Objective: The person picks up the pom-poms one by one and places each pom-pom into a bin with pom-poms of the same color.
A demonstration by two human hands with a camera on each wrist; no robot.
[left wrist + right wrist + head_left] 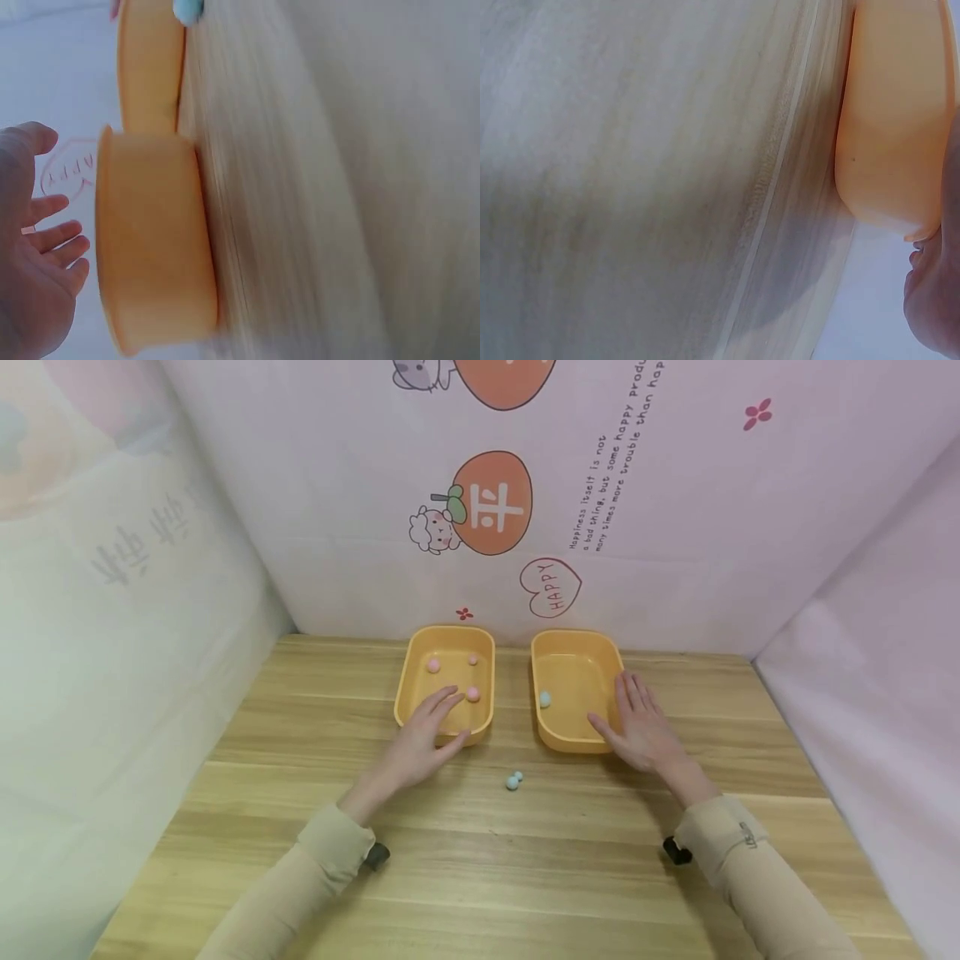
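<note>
Printed white cloth (337,510) at back and sides. Wooden table (480,877) below. On table, by back cloth: left yellow tub (450,637) and right yellow tub (576,641), side by side with a gap between. Left hand (417,746) over near edge of left yellow tub, with fingers released, spread and slightly bent. Right hand (647,735) at outer side of right yellow tub, with fingers released, straight along rim, thumb out over inside; can't tell if touching. Three pink balls (433,666) spaced apart in left yellow tub, one just beside left fingertips, contact unclear. One pale blue ball (545,699) against left wall inside right yellow tub. Two more, larger blue ball (512,783) and tiny blue ball (518,776), close together on table, in front of gap.
</note>
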